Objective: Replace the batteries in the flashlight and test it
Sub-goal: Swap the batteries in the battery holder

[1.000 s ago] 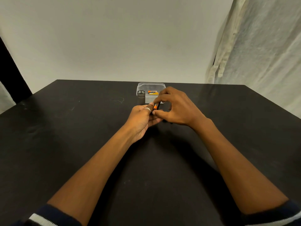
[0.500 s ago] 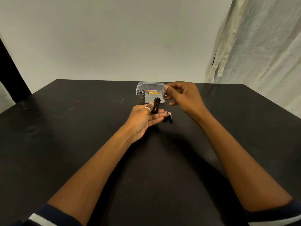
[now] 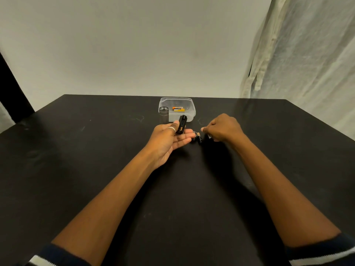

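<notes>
My left hand (image 3: 169,140) is palm up above the black table (image 3: 76,169), its thumb and fingers pinching a black battery holder (image 3: 182,124) that tilts upward. An orange battery shows in the holder's lower part. My right hand (image 3: 223,128) is low over the table to the right, fingers curled around a small item; only a grey tip shows under them. Loose batteries (image 3: 197,137) lie on the table between my hands. The silver flashlight body (image 3: 163,115) stands upright and open-topped just behind my left hand.
A clear plastic box (image 3: 190,104) stands behind the flashlight body, with orange and yellow batteries (image 3: 178,109) inside. A pale curtain (image 3: 307,64) hangs at the right, beside the table's right edge. A white wall is behind.
My right hand left the battery holder, lifted toward the plastic box with pinched fingers, then dropped down and right to the table. My left hand kept the holder almost still.
</notes>
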`<state>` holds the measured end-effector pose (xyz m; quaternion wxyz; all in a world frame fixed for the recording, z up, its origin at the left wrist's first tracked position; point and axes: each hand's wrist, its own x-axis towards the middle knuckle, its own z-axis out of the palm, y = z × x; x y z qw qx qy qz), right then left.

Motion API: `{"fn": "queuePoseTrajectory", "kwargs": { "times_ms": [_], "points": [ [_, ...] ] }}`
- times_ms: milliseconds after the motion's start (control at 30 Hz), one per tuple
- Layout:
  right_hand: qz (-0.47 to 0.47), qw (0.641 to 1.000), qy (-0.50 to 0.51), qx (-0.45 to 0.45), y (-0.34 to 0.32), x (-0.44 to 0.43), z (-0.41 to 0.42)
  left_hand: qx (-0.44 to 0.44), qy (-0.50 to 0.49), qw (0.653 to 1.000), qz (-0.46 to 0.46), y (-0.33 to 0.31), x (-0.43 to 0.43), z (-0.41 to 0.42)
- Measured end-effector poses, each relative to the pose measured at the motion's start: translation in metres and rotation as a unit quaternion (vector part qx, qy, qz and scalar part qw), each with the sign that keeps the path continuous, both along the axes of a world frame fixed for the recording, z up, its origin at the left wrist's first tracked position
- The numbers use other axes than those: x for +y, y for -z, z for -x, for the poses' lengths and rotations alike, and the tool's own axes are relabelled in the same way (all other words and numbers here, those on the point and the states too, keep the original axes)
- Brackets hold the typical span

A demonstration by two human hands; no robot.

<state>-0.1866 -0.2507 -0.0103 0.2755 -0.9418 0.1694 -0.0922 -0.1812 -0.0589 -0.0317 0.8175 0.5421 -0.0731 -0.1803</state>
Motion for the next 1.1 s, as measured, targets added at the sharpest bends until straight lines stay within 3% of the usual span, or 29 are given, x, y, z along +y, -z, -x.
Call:
{"fn": "queuePoseTrajectory", "kwargs": {
  "times_ms": [733, 1100],
  "points": [
    [-0.084, 0.996, -0.020, 0.010, 0.0083, 0.0018, -0.0091, 0.000, 0.004, 1.000, 0.001, 0.0033, -0.0005, -0.0032],
    [-0.023, 0.999, -0.012, -0.018, 0.0032, 0.0022, -0.0038, -0.005, 0.010, 1.000, -0.001, 0.0037, -0.0002, -0.0027]
  ]
}}
